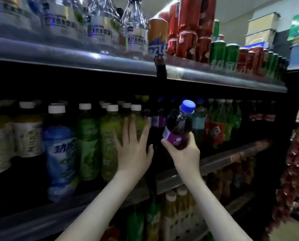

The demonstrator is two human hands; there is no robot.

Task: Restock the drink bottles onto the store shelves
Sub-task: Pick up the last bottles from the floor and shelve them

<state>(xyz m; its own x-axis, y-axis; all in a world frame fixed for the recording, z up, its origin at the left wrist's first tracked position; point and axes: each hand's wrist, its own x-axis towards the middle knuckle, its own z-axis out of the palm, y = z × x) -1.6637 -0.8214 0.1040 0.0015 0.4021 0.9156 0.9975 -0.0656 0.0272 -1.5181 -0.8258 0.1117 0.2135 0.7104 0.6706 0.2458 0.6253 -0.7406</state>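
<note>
Just right of the green bottles (107, 133), the right grip (183, 153) clasps the purple-label bottle (179, 126) low down, its long axis tilted cap-up and rightward, while the flat, released left grip (133, 150) presses those green bottles.

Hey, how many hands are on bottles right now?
2. The left hand lies flat against the green bottles on the middle shelf; the right hand grips a purple-labelled bottle just to its right.

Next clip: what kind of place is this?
Probably a small shop's drinks aisle: metal shelves packed with rows of bottled drinks, cans on top, and the right hand holding a purple-labelled bottle up to them.
</note>
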